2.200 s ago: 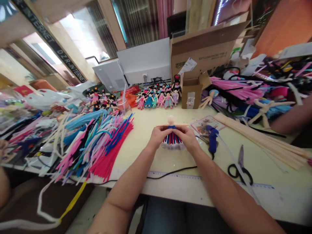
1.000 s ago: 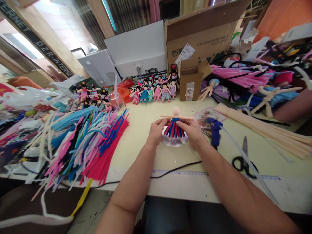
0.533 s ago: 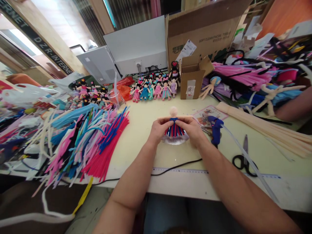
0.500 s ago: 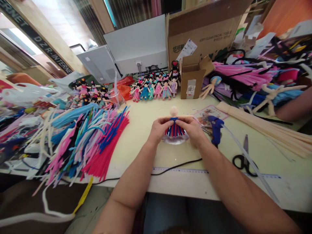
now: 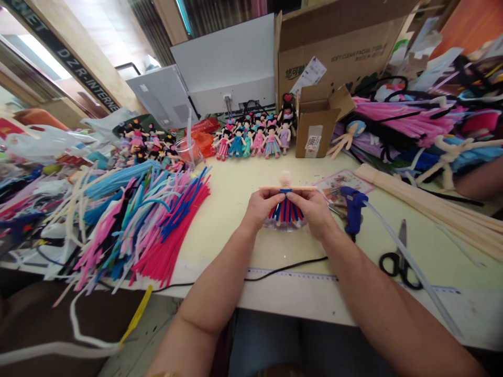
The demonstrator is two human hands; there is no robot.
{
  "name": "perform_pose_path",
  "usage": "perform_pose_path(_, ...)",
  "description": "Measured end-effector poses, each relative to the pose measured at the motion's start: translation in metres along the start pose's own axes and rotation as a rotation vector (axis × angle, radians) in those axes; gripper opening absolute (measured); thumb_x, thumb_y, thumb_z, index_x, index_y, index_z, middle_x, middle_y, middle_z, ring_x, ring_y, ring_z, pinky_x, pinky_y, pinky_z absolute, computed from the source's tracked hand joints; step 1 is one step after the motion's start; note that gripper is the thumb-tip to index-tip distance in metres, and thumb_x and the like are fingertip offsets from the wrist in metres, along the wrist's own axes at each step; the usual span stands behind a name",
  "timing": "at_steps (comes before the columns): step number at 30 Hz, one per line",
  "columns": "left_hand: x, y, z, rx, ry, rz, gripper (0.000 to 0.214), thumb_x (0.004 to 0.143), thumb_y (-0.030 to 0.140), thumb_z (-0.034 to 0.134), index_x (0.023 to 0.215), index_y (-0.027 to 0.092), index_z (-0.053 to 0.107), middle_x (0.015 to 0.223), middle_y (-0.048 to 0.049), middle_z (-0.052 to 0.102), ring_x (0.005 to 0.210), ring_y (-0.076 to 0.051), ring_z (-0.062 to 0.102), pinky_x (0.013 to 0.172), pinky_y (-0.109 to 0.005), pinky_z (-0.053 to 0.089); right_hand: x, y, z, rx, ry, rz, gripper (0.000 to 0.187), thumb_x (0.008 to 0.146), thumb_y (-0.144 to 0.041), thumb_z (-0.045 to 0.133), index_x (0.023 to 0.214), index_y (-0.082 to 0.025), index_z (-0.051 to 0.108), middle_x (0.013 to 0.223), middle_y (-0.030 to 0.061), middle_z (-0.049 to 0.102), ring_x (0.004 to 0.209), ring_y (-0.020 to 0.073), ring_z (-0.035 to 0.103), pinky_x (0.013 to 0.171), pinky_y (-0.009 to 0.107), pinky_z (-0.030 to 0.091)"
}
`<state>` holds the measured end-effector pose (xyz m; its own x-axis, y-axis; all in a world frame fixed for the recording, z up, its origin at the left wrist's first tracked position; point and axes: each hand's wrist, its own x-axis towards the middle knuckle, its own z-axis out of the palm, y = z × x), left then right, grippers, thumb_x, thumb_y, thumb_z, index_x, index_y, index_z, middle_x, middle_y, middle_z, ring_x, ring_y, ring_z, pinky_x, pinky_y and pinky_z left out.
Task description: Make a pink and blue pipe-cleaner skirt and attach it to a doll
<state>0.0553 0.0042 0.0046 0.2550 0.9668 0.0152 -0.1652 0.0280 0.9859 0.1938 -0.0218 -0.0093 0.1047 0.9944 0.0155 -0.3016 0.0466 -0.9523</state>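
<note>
A pipe-cleaner doll (image 5: 286,210) is held upright between my two hands, with a pale round head, arms stretched sideways and a blue-and-red striped skirt. My left hand (image 5: 261,208) pinches its waist from one side, thumb in front. From the other side my right hand (image 5: 312,209) grips it the same way, the thumbs almost meeting. Fingers behind the doll are hidden. Beneath the skirt shows a clear, shiny round piece (image 5: 286,225), partly covered. A blue glue gun (image 5: 353,209) lies just right of my right hand.
Black-handled scissors (image 5: 401,262), a ruler (image 5: 306,275) and a black cable (image 5: 283,268) lie nearer me. Bundled coloured pipe cleaners (image 5: 157,225) cover the left; beige strips (image 5: 428,207) lie right. Finished dolls (image 5: 251,139) stand behind, beside a small carton (image 5: 314,125). Another person's arm (image 5: 479,180) shows far right.
The view has shifted slightly, so the scene sits a little further right. Both hands keep their hold on the doll, whose skirt and outstretched arms show slightly more.
</note>
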Motion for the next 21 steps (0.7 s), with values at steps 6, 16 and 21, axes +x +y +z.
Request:
perform_pose_path(6, -0.0007, 0.0039, -0.0017, 0.035, 0.083, -0.065, 0.033, 0.063, 0.045, 0.074, 0.077, 0.015, 0.073, 0.068, -0.0021, 0.069, 0.063, -0.013, 0.057, 0.065, -0.027, 0.045, 0.0010, -0.0003, -0.0010, -0.023, 0.054, 0.028, 0.032, 0.063, -0.040, 0.077, 0.085, -0.016, 0.073, 0.083, 0.0050, 0.074, 0.074, 0.0200, 0.067, 0.072, 0.032, 0.051)
perform_pose_path(16, 0.0013, 0.0017, -0.0012, 0.008, 0.036, -0.004, 0.030, 0.058, 0.034, 0.079, 0.081, 0.015, 0.075, 0.081, -0.0052, 0.074, 0.074, -0.018, 0.064, 0.076, -0.030, 0.048, 0.0014, -0.0009, 0.0005, -0.101, 0.029, -0.039, 0.032, 0.067, -0.043, 0.073, 0.088, -0.018, 0.073, 0.086, 0.0034, 0.074, 0.082, 0.0207, 0.066, 0.078, 0.032, 0.050)
perform_pose_path(21, 0.0010, 0.0003, -0.0005, 0.005, 0.014, 0.007, 0.029, 0.058, 0.033, 0.080, 0.080, 0.015, 0.075, 0.079, -0.0050, 0.074, 0.072, -0.017, 0.064, 0.074, -0.030, 0.048, 0.0024, 0.0028, 0.0001, -0.081, -0.015, -0.014, 0.031, 0.065, -0.040, 0.074, 0.086, -0.018, 0.074, 0.086, 0.0036, 0.074, 0.078, 0.0208, 0.067, 0.076, 0.033, 0.050)
